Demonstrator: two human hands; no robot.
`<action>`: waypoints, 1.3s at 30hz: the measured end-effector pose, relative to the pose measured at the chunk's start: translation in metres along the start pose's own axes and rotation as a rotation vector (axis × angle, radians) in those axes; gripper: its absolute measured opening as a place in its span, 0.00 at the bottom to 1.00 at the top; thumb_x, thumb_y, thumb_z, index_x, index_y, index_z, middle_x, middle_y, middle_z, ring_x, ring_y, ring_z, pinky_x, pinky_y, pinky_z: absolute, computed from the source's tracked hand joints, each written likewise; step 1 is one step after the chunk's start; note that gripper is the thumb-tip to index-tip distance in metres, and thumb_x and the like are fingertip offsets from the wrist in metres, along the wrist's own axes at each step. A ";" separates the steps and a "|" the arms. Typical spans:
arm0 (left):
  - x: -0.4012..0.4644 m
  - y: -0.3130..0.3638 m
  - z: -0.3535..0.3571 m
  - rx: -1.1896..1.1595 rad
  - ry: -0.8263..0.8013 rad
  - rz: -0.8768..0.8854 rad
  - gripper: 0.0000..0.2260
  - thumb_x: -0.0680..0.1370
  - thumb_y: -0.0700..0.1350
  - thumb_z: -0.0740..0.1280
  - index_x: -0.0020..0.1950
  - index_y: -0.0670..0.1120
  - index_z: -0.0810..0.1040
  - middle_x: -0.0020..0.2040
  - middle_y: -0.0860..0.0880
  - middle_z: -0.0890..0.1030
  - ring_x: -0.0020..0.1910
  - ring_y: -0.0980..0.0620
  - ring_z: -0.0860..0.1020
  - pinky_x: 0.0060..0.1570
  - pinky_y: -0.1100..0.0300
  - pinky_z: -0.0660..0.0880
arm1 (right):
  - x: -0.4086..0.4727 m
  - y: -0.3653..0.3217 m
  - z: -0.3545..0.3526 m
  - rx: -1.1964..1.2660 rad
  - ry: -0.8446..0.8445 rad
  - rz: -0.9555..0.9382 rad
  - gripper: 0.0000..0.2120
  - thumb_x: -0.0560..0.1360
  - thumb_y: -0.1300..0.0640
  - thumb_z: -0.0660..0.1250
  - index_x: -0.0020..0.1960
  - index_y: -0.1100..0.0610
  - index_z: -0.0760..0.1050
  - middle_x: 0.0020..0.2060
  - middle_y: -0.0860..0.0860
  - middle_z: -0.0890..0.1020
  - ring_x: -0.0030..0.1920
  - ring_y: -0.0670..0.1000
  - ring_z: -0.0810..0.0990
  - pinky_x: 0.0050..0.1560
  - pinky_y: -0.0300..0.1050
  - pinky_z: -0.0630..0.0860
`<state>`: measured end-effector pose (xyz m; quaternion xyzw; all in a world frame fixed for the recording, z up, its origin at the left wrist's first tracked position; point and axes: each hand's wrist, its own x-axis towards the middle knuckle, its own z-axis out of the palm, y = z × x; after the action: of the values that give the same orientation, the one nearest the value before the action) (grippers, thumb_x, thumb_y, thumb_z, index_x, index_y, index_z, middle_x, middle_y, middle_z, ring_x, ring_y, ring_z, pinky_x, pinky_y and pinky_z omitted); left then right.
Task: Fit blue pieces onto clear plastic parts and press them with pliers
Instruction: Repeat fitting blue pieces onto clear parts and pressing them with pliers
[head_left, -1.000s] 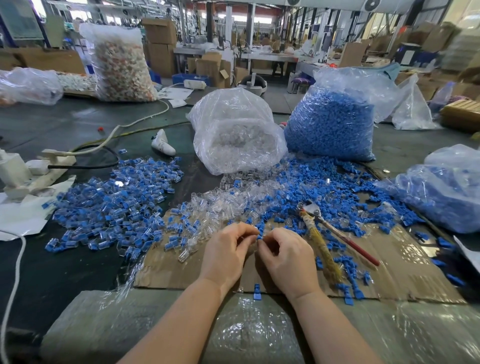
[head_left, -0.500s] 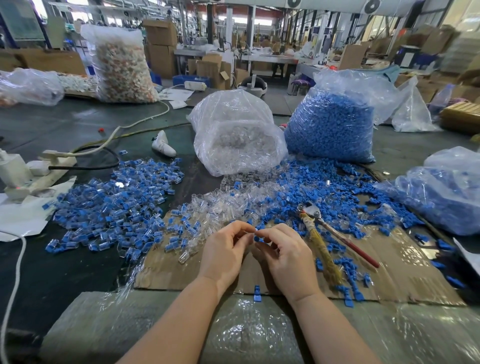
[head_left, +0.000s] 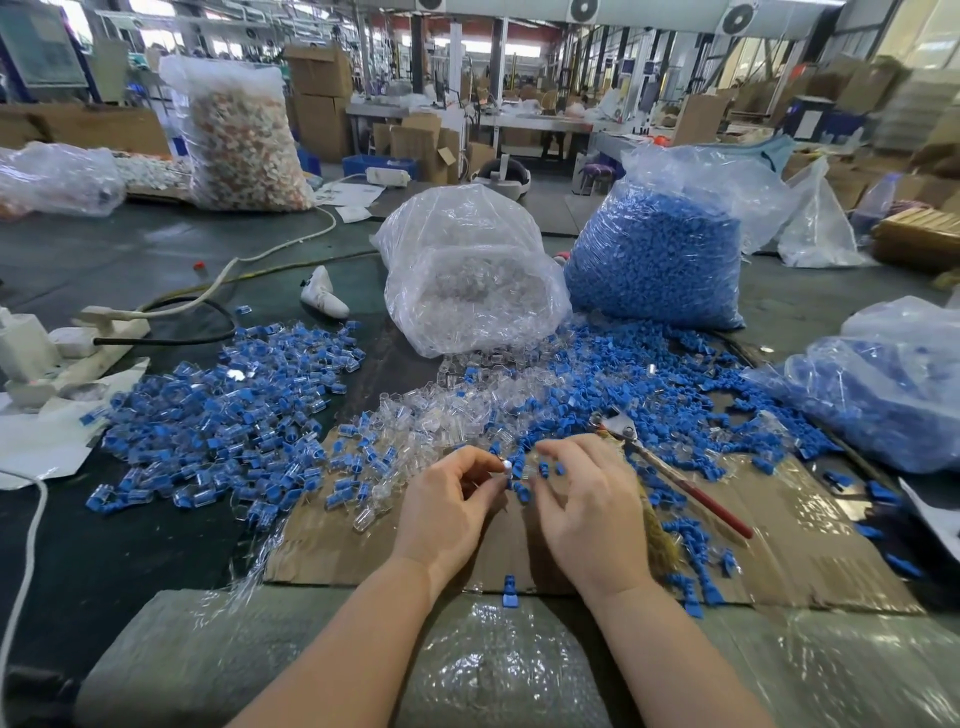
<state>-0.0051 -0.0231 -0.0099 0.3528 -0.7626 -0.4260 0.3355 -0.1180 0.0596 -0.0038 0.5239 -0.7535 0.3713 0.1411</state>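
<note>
Both hands are over the brown cardboard sheet at the near edge of the dark surface. The left hand has its thumb and forefinger curled together, pinching a small clear plastic part at their tips; the part sticks out to the right of the fingers, with a blue piece just below it. The right hand sits just beside it, fingers loosely curled and slightly spread, their tips close to the clear part; whether they touch it cannot be told. A few blue bits lie between the two hands. Behind the hands a heap of loose clear parts runs into a wider scatter of loose blue pieces. To the left, well apart from the fingers, lies a pile of assembled blue-and-clear pieces. The pliers lie on the cardboard just right of the right hand, metal head pointing away, red handle pointing toward the near right, not touched by either hand. A straw-coloured brush lies under the right hand's outer edge. One single blue piece rests at the cardboard's near edge between the forearms. Farther back stand a bag of clear parts and a bag of blue pieces, side by side
</note>
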 end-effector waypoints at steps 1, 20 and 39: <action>0.000 0.000 0.000 0.000 0.002 -0.004 0.09 0.74 0.42 0.70 0.41 0.57 0.77 0.37 0.57 0.80 0.37 0.65 0.77 0.38 0.75 0.72 | 0.001 0.002 -0.003 -0.063 0.005 0.059 0.13 0.72 0.57 0.70 0.56 0.57 0.78 0.50 0.51 0.79 0.53 0.51 0.76 0.57 0.49 0.72; 0.011 0.016 -0.005 -0.254 0.055 -0.134 0.04 0.75 0.38 0.67 0.45 0.47 0.78 0.41 0.48 0.80 0.37 0.57 0.78 0.33 0.72 0.73 | 0.024 0.035 -0.049 -0.636 -0.436 0.606 0.24 0.74 0.40 0.60 0.60 0.56 0.66 0.63 0.57 0.65 0.64 0.58 0.63 0.61 0.55 0.63; 0.032 0.028 -0.016 -0.486 0.155 -0.332 0.05 0.76 0.35 0.67 0.42 0.45 0.78 0.38 0.44 0.79 0.30 0.55 0.75 0.22 0.69 0.69 | 0.035 -0.024 -0.067 0.589 -0.860 0.695 0.04 0.78 0.60 0.58 0.46 0.60 0.68 0.41 0.59 0.78 0.36 0.53 0.79 0.38 0.47 0.78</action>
<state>-0.0162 -0.0451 0.0283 0.4134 -0.5425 -0.6166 0.3931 -0.1225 0.0790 0.0733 0.3678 -0.7352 0.3434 -0.4541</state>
